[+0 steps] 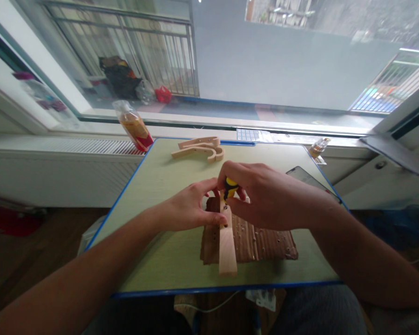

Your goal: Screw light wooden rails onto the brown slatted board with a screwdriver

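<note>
A pale wooden piece (227,253) with small dark holes lies lengthwise over a brown corrugated cardboard sheet (265,244). My left hand (188,207) is closed on the piece's upper part, thumb near one hole, the other fingers partly hidden. My right hand (258,190) grips a yellow and black screwdriver (231,185) from above. The screwdriver points down at the wooden piece, near a small dark screw or hole (225,207). Its tip is too small to make out. Farther back on the table lie curved wooden pieces (199,150).
A pale green table (153,265) with a blue edge carries everything. A dark flat phone or tablet (310,180) lies at the right. A bottle with an orange-red label (134,128) stands by the back left corner; a small bottle (319,146) is at back right. Windows rise behind.
</note>
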A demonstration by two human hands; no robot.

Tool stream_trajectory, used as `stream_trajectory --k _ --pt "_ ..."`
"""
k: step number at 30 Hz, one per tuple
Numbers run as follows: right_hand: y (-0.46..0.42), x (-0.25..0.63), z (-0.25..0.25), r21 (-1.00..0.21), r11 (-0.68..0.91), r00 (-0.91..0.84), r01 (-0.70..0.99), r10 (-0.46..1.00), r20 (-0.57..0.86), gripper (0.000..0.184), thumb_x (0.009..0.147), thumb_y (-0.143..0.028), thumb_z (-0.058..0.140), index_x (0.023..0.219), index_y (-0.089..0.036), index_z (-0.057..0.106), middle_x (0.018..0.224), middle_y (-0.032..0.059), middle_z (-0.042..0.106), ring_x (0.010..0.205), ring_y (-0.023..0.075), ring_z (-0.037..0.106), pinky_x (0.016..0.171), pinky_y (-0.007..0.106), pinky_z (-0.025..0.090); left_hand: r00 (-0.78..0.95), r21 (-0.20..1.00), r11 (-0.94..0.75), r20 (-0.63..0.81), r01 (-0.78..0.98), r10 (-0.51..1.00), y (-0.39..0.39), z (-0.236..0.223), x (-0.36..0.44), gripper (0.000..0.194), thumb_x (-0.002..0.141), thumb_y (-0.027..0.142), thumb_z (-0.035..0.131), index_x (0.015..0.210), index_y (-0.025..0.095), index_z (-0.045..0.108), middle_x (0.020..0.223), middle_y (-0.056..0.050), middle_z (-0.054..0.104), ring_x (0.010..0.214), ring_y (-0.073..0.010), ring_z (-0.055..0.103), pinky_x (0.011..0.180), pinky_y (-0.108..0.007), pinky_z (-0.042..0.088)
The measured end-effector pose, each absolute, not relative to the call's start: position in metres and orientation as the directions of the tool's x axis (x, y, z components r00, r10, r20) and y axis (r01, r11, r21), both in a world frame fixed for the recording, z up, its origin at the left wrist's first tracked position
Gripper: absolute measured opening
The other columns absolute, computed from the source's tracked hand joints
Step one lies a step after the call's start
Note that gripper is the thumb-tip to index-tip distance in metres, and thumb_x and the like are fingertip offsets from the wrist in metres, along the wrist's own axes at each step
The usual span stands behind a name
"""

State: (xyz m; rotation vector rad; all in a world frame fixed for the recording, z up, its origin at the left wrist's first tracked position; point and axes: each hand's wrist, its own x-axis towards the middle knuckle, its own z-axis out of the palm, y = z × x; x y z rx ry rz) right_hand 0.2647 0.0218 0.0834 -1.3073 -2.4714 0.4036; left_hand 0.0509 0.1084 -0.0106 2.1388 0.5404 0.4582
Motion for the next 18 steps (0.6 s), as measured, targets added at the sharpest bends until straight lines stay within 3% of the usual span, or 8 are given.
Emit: stream_trajectory --k 6,18 --pt "0.0232 0.265 0.0859 -0.387 0.569 -0.535 0.726 0.82 0.202 0.004 0.089 -0.019 0.06 0.093 -0.019 0.057 0.082 -0.0005 0.063 0.07 0.0111 0.05 0.063 0.031 0.03 0.841 0.813 -0.541 0.127 0.216 0.526 0.1073 -0.0083 0.0509 0.048 0.079 0.043 0.091 0.114 0.018 0.071 0.104 -0.005 0.077 0.101 -0.0261 0.069 0.092 -0.037 0.053" --pt "0.0271 0.2618 0.0789 -0.346 0.427 -0.366 0.836 0.902 0.231 0.024 0.092 -0.037 0.065 0.079 -0.023 0.049 0.064 -0.0037 0.053 0.057 0.0105 0.034 0.055 0.033 0.021 0.843 0.822 -0.519 0.093 0.235 0.53 0.1082 -0.0093 0.0507 0.069 0.08 0.053 0.087 0.136 0.019 0.065 0.126 -0.011 0.073 0.11 -0.0283 0.067 0.091 -0.038 0.054"
